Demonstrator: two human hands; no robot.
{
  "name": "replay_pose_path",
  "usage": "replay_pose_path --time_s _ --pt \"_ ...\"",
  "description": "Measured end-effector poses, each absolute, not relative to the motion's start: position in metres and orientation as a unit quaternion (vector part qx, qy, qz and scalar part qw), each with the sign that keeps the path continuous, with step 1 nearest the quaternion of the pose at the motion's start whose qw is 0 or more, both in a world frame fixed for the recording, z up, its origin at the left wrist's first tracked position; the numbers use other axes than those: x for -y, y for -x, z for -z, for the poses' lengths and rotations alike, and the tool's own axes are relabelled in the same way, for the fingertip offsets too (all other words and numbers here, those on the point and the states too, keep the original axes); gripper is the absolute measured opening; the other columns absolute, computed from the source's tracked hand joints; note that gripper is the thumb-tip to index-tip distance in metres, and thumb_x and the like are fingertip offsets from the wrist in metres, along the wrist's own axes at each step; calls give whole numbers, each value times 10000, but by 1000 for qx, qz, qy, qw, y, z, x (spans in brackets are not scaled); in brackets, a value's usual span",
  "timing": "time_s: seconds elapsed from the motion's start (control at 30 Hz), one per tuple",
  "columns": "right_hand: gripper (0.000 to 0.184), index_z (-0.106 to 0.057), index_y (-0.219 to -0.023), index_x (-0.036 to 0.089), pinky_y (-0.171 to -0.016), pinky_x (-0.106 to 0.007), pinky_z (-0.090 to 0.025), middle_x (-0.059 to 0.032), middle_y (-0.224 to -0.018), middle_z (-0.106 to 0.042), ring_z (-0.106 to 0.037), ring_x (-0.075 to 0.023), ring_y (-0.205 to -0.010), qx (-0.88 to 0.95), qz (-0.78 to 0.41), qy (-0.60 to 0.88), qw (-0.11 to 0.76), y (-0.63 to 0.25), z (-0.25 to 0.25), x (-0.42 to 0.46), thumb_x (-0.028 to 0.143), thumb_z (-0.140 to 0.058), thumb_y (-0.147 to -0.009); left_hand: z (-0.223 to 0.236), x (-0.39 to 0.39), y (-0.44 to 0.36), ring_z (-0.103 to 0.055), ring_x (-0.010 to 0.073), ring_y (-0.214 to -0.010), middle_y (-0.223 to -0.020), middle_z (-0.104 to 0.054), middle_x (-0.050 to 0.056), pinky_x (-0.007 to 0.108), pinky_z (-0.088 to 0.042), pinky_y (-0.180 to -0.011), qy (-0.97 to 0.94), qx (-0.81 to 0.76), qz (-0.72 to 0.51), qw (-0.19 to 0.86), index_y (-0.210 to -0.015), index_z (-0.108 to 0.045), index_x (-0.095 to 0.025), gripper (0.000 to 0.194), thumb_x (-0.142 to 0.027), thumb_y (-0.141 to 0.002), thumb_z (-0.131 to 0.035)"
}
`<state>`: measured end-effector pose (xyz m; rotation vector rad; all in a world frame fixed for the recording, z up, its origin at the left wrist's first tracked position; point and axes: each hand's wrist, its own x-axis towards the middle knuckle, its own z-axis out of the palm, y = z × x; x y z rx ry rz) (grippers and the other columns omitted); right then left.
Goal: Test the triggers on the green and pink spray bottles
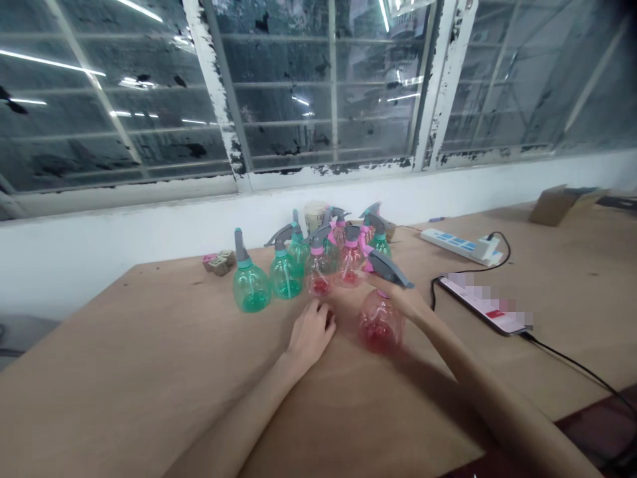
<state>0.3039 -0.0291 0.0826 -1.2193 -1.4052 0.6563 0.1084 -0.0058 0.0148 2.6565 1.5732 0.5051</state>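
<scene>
My right hand (401, 297) is closed around the neck of a pink spray bottle (381, 328), between its round, clear body and its grey-and-pink trigger head (385, 265). The bottle's lower part has a deeper red tint. My left hand (311, 332) rests on the tabletop to the left of that bottle, fingers loosely curled, with nothing visible in them. Just beyond it stand another pink spray bottle (318, 269) and a green spray bottle (286, 273). A further green bottle (252, 289) is at the left end of the group. Several more crowd behind, partly hidden.
Small pink and grey blocks (219, 262) lie at the left. A paper cup (316, 216) stands behind the bottles. To the right are a white power strip (460, 245), a phone (482, 305) with black cables, and a cardboard box (562, 204). Windows line the wall.
</scene>
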Motion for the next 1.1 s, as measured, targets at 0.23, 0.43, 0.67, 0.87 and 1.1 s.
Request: replay_pose_path --time_s 0.23,0.43,0.67,0.87,1.1 --pt "499 -605 -1111 248 -796 -347 -456 -18 -953 -685 -607 -248 -902 587 -296 510 555 -306 -82 30 472 -665 -669 -15 12 -105 -545 213 -976 -1030 -553 76 340 -440 -871 -853 -491 -178 7 -947 -566 -181 160 -205 -885 -421" --pt "420 -622 -1105 261 -774 -365 -465 -18 -954 -687 -612 -261 -887 585 -292 517 553 -307 -75 28 344 -593 -694 -13 20 -94 -525 220 -1067 -1121 -564 86 364 -414 -941 -853 -486 -188 15 -1008 -562 -178 180 -203 -880 -439" --pt "431 -635 -1097 253 -807 -370 -457 -3 -989 -678 -595 -255 -905 595 -272 506 563 -309 -70 24 306 -549 -678 -10 36 -67 -423 224 -1251 -1337 -486 93 394 -353 -1036 -857 -484 -178 21 -1158 -528 -175 285 -261 -914 -408" --pt "392 -644 -1066 262 -749 -366 -465 0 -817 -687 -609 -256 -825 597 -280 521 542 -309 -72 26 335 -553 -692 -11 44 -62 -398 232 -1279 -1359 -475 97 426 -338 -1050 -861 -483 -158 4 -1178 -527 -176 304 -271 -913 -412" --pt "315 -661 -926 215 -789 -355 -452 -13 -791 -672 -606 -236 -809 595 -288 507 552 -305 -78 28 430 -619 -699 -10 43 -64 -411 236 -1267 -1338 -493 105 423 -337 -1051 -862 -480 -160 -6 -1179 -526 -166 305 -267 -910 -422"
